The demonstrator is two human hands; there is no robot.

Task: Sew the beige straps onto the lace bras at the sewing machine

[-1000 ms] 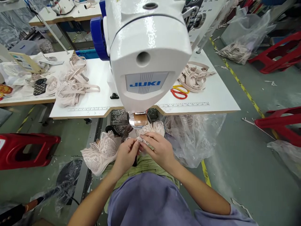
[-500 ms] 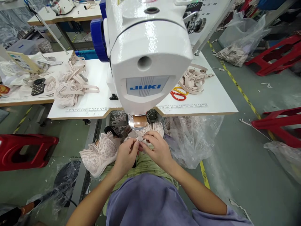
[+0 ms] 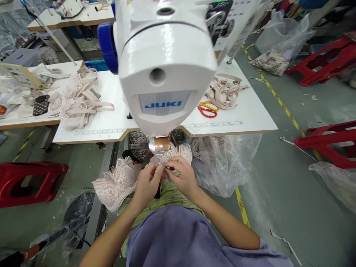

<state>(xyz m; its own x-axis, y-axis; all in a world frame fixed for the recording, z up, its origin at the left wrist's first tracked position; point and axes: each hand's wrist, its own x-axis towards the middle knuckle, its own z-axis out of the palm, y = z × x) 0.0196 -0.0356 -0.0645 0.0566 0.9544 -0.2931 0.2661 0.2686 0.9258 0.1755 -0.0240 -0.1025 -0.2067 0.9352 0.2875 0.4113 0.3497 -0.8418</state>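
Both my hands meet in my lap, just below the head of a white JUKI sewing machine (image 3: pixel 164 70). My left hand (image 3: pixel 146 185) and my right hand (image 3: pixel 182 176) each pinch a small part of a pale pink lace bra (image 3: pixel 118 181). One lace cup hangs to the left of my left hand, and more lace shows above my right hand. The pinched spot sits right under the machine's metal foot area (image 3: pixel 160 145). My fingers are closed on the fabric.
A white worktable (image 3: pixel 250 115) carries a heap of lace bras (image 3: pixel 80 100) on the left, beige straps (image 3: pixel 225 91) and red and yellow scissors (image 3: pixel 207 109) on the right. Clear plastic bags (image 3: pixel 222 163) hang beside my knees. Red stools (image 3: pixel 27 181) stand on the floor on both sides.
My hands have stayed together on the lace, shifting slightly up and left toward the machine. The view itself has swung a little, moving everything leftward.
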